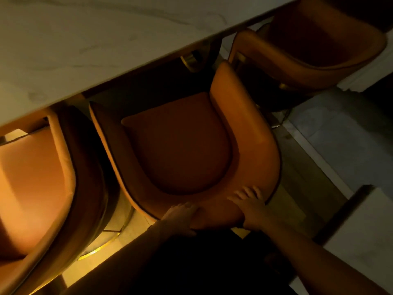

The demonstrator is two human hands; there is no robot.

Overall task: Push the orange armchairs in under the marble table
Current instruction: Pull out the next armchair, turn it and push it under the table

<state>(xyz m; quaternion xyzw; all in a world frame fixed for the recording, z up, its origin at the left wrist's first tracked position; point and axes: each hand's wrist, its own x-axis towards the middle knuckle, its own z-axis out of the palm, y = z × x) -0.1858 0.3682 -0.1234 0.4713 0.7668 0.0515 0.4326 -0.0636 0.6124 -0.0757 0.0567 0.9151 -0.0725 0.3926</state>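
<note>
Three orange armchairs stand along the near edge of the pale marble table point(89, 45). The middle armchair point(180, 143) faces the table, its armrest tips near the table's edge and most of its seat out in the open. My left hand point(180, 216) grips the top of its curved backrest, and my right hand point(248, 207) grips the same rim a little to the right, fingers over the top. The left armchair point(36, 184) sits partly under the tabletop. The right armchair point(314, 39) stands further back by the table's corner.
The room is dim. Gold chair legs point(106, 245) show on the tiled floor between the left and middle chairs. A pale block-shaped piece of furniture point(361, 226) with a dark edge stands to the right, across a strip of grey floor point(331, 133).
</note>
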